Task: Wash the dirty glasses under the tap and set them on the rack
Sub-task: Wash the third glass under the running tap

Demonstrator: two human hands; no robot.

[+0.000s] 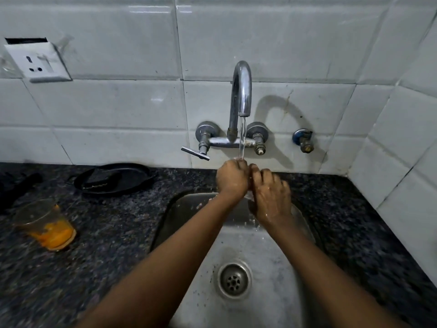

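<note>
Nearest the camera, the steel sink [279, 301] shows its drain [233, 279] wet and speckled with dirt. Above the basin, 2 bare forearms reach forward and meet under the stream. The left hand [233, 177] is curled into a fist around something at the point where the water lands; the right hand [269, 197] wraps beside it, fingers bent and dripping. Between them only a glint of clear glass [248, 197] shows, so the glass being washed is almost wholly hidden and its tilt cannot be told.

To the left, on the dark granite counter [106, 233], a second glass [45, 224] stands with orange residue in its bottom, well apart from the sink. Behind it lies a black pan [113, 177]. On the tiled wall the tap [241, 91] runs a thin stream, its lever [195, 153] turned out. No rack is in view.

The risk here is slip: wet fingers on wet glass could let it drop into the steel basin and crack. The unwashed glass sits near the counter's front and could be knocked by an elbow.
</note>
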